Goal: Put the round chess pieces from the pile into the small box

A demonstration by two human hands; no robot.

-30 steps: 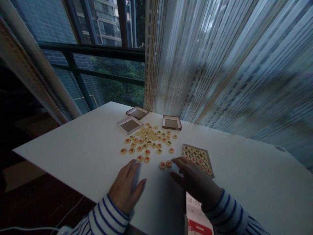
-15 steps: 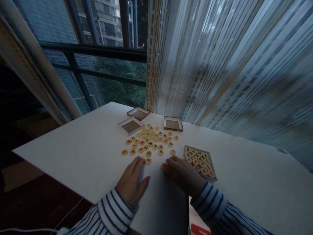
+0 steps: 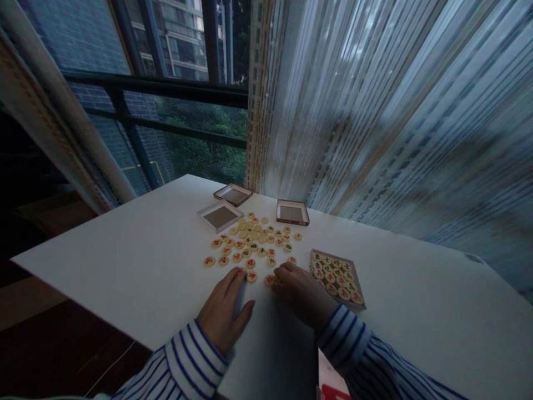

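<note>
Round wooden Chinese chess pieces [image 3: 245,253] with red or black characters lie scattered over the white table, some blank side up. My left hand [image 3: 222,308] rests palm down with the thumb spread away, its fingertips on a red-marked piece that they partly cover. Just right of those fingertips lies another red-marked piece [image 3: 251,276]. My right hand [image 3: 302,291] has its fingers bent and drawn together at the edge of a red-marked piece [image 3: 270,280] on the tabletop. Beside that hand, a shallow box [image 3: 358,278] holds rows of pieces, face up; the hand hides its near left corner.
A grey-white box part [image 3: 202,215] and two brown-edged trays [image 3: 216,195] [image 3: 307,221] stand behind the loose pieces. The white table [image 3: 104,261] has its left edge in view. Striped string curtains [image 3: 333,111] hang close behind it, beside a railing [image 3: 158,83].
My right hand has moved left across the table with the red-marked piece, closer to my left hand. My left hand has stayed in place. The view has shifted slightly.
</note>
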